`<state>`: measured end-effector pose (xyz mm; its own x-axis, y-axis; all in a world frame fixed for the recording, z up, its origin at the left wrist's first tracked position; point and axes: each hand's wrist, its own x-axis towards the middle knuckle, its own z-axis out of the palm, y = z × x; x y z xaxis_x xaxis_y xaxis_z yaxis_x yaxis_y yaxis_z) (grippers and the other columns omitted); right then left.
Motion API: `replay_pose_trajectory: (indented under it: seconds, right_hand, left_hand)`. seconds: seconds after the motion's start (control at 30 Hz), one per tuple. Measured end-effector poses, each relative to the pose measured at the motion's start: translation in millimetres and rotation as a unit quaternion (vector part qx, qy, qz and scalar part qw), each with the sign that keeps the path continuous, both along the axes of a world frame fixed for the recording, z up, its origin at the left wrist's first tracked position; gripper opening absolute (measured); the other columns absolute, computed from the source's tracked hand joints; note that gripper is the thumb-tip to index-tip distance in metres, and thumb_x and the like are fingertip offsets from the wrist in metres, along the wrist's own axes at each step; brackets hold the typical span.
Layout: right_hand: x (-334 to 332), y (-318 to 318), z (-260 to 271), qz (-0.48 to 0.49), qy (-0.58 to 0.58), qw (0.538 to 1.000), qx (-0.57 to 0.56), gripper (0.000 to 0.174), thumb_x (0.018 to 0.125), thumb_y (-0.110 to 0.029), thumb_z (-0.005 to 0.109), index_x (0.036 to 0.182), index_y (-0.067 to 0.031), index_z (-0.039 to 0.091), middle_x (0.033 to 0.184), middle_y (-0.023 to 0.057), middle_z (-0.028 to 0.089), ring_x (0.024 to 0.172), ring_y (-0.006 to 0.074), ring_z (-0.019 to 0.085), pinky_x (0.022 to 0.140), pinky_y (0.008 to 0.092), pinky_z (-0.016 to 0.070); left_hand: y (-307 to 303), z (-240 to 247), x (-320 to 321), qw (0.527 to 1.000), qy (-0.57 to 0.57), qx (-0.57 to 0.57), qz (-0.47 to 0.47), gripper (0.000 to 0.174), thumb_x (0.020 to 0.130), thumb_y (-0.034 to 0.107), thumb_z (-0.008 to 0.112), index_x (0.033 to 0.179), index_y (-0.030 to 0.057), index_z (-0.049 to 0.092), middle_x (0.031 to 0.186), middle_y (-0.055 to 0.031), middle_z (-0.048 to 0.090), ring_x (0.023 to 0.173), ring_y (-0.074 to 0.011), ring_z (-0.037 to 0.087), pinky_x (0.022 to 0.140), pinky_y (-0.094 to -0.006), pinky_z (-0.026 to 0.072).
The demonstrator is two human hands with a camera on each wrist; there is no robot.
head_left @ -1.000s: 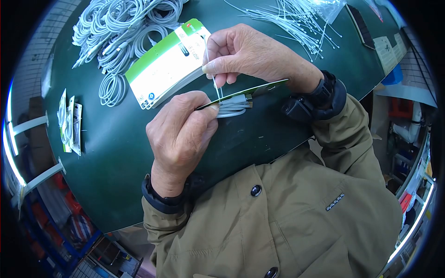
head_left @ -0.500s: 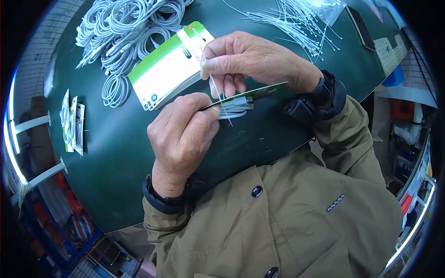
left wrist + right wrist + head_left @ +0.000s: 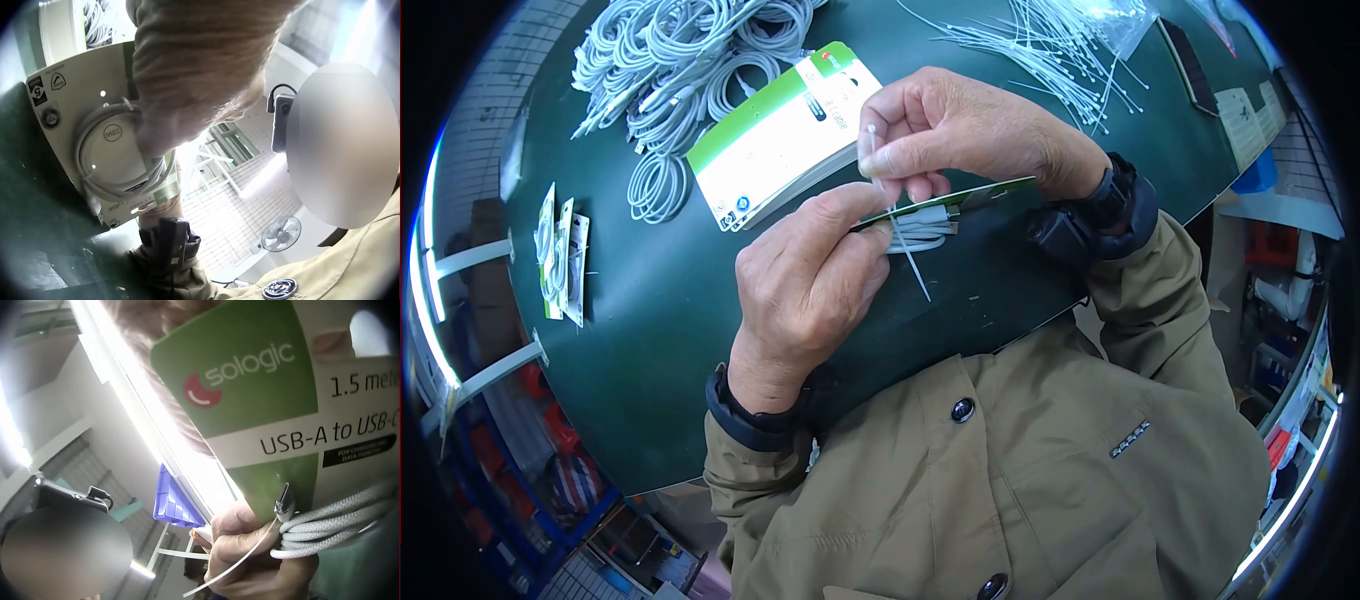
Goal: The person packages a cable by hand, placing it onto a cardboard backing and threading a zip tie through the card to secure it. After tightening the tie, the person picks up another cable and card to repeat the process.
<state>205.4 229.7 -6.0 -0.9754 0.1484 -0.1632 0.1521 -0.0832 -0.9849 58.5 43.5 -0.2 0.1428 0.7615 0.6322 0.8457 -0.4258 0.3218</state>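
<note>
In the head view, the left hand point(image 3: 810, 275) pinches the edge of a printed card point(image 3: 990, 192) with a coiled white cable point(image 3: 922, 235) against its underside. Above the card, the right hand point(image 3: 975, 130) pinches the head end of a white cable tie point(image 3: 913, 262), whose tail slants down past the coil. The left wrist view shows the card point(image 3: 62, 119) with the coil point(image 3: 84, 147) on its face and the left hand point(image 3: 194, 69) over one side. Green and white printing covers the card point(image 3: 250, 369) in the right wrist view; the tie's thin tail point(image 3: 234, 565) hangs beside the coil point(image 3: 337, 519).
A stack of cards point(image 3: 775, 140) lies beyond the hands, beside a heap of coiled cables point(image 3: 690, 75). Loose cable ties point(image 3: 1060, 60) and a plastic bag point(image 3: 1125, 25) lie at the back right. Several carded cables point(image 3: 562, 255) are at the left, on the green table point(image 3: 650, 390).
The tie's tail has come out below the card and now reaches further past the coil. The right hand has shifted down, closer to the card, while the left keeps its grip.
</note>
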Motion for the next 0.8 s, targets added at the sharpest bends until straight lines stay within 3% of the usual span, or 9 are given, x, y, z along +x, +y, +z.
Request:
replay_pose_trajectory:
  seconds: [0.07, 0.27, 0.47, 0.57, 0.6, 0.7, 0.73, 0.8]
  right_hand:
    - [-0.1, 1.9, 1.7, 0.048, -0.003, 0.998, 0.035, 0.014, 0.097, -0.015, 0.073, 0.099, -0.0011, 0.073, 0.08, -0.0014, 0.068, 0.067, 0.0037, 0.059, 0.062, 0.0204, 0.0477]
    - [-2.2, 5.0, -3.0, 0.066, -0.009, 0.998, 0.003, 0.023, 0.092, -0.021, 0.078, 0.102, -0.0015, 0.076, 0.081, -0.0004, 0.069, 0.071, 0.0059, 0.061, 0.065, 0.0221, 0.0499]
    - [-3.1, 4.7, -2.9, 0.069, -0.001, 0.998, 0.011, 0.032, 0.096, -0.022, 0.076, 0.119, 0.0004, 0.073, 0.086, 0.0015, 0.072, 0.072, 0.0064, 0.065, 0.065, 0.0215, 0.052]
    - [0.8, 8.8, 4.6, 0.009, -0.029, 0.995, 0.096, 0.033, 0.098, -0.019, 0.073, 0.125, 0.0007, 0.071, 0.09, 0.0041, 0.075, 0.075, 0.0078, 0.068, 0.067, 0.0207, 0.0534]
    - [2.5, 12.6, 10.8, -0.031, -0.019, 0.994, 0.103, 0.025, 0.1, -0.012, 0.072, 0.122, -0.0018, 0.072, 0.097, 0.0029, 0.076, 0.076, 0.0073, 0.068, 0.067, 0.0208, 0.0525]
    - [9.5, 27.5, 15.3, -0.13, 0.026, 0.973, 0.187, 0.023, 0.1, -0.012, 0.071, 0.121, -0.002, 0.073, 0.098, 0.0026, 0.075, 0.082, 0.0075, 0.069, 0.071, 0.022, 0.0531]
    - [12.6, 24.3, 23.2, -0.142, 0.037, 0.964, 0.221, 0.022, 0.099, -0.012, 0.072, 0.119, -0.0015, 0.073, 0.1, 0.0033, 0.075, 0.088, 0.0081, 0.069, 0.076, 0.0229, 0.055]
    - [9.1, 17.7, 20.9, -0.093, 0.131, 0.948, 0.275, 0.027, 0.094, -0.01, 0.078, 0.12, -0.0017, 0.074, 0.1, 0.0054, 0.077, 0.087, 0.0103, 0.072, 0.076, 0.0236, 0.0568]
  left_hand:
    - [-0.1, -0.5, -0.5, 1.0, 0.004, 0.002, -0.004, 0.027, 0.067, -0.012, 0.081, 0.085, 0.0023, 0.067, 0.098, -0.0097, 0.075, 0.078, -0.0229, 0.075, 0.065, -0.0321, 0.061]
    - [-1.3, -3.3, -0.3, 1.0, -0.004, 0.002, -0.012, 0.026, 0.067, -0.008, 0.082, 0.085, 0.0029, 0.067, 0.094, -0.01, 0.074, 0.076, -0.0237, 0.075, 0.064, -0.0315, 0.0605]
    - [-3.5, -5.1, -1.1, 0.999, -0.041, -0.018, -0.01, 0.026, 0.065, -0.007, 0.08, 0.082, 0.0054, 0.065, 0.092, -0.0094, 0.075, 0.076, -0.024, 0.075, 0.064, -0.0324, 0.0602]
    - [-5.8, -1.3, -1.8, 0.996, -0.07, -0.053, 0.01, 0.025, 0.066, -0.007, 0.078, 0.082, 0.0055, 0.064, 0.092, -0.0089, 0.076, 0.075, -0.0244, 0.075, 0.064, -0.0322, 0.0597]
    - [-6.9, 0.3, -2.2, 0.994, -0.083, -0.068, 0.02, 0.025, 0.066, -0.007, 0.078, 0.083, 0.005, 0.065, 0.092, -0.009, 0.076, 0.075, -0.0248, 0.075, 0.065, -0.0321, 0.0596]
    - [-11.4, -2.0, -2.9, 0.979, -0.147, -0.123, 0.069, 0.021, 0.069, -0.007, 0.075, 0.087, 0.0012, 0.068, 0.093, -0.0102, 0.075, 0.078, -0.0229, 0.074, 0.069, -0.0307, 0.0589]
    - [-11.9, -2.7, -2.9, 0.969, -0.179, -0.144, 0.088, 0.02, 0.07, -0.006, 0.075, 0.087, 0.0005, 0.069, 0.094, -0.0105, 0.076, 0.079, -0.0222, 0.074, 0.07, -0.0307, 0.0589]
    - [-12.2, -2.4, -4.3, 0.948, -0.231, -0.185, 0.121, 0.017, 0.072, -0.004, 0.074, 0.088, -0.0015, 0.071, 0.095, -0.0101, 0.076, 0.085, -0.0193, 0.075, 0.078, -0.0301, 0.0588]
